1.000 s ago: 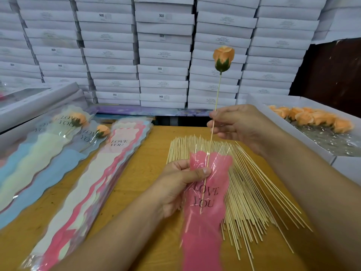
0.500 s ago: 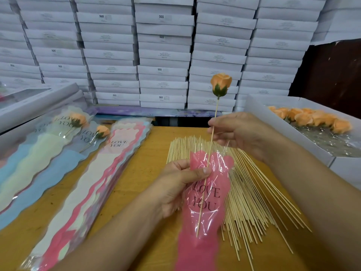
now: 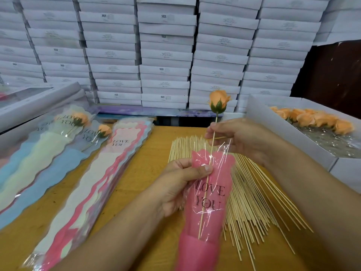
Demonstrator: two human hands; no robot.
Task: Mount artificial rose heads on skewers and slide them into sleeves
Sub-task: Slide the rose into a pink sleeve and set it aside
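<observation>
Pink sleeve (image 3: 207,204) — skewer (image 3: 205,192) partly inside, both hands holding.

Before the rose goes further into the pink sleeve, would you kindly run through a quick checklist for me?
1. Rose head seated on skewer: ok.
2. Skewer tip inside pink sleeve: ok.
3. Left hand pinching sleeve mouth: ok.
4. Right hand gripping skewer below the rose: ok.
5. Rose fully inside sleeve: not ok, it stands above the opening.
6. Sleeve bottom clear for the tip: cannot tell.

Pink sleeve (image 3: 207,212) runs off the bottom edge.
</observation>
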